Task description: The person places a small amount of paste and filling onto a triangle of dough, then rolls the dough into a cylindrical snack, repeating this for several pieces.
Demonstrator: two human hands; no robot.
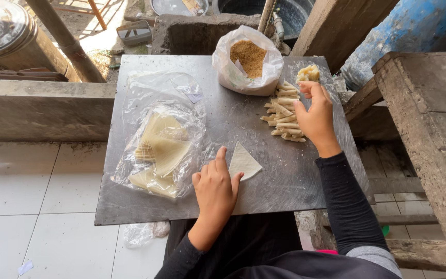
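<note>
My left hand [215, 188] lies flat on the metal board [233, 124], its fingers resting on the edge of a white triangular dough wrapper [243, 163]. My right hand [316, 111] hovers over a pile of rolled pastry sticks [283, 113], fingers curled and pinching at the top of the pile. Just beyond that hand sits a small lump of pale filling [308, 73]. Whether the right hand grips a stick or only touches one is not plain.
A clear plastic bag of triangular wrappers [161, 142] lies on the board's left half. A plastic bag of brown crumbs [249, 59] stands at the far edge. A wooden bench [424, 134] is on the right, a metal pot [3, 33] at far left, white floor tiles [32, 206] below.
</note>
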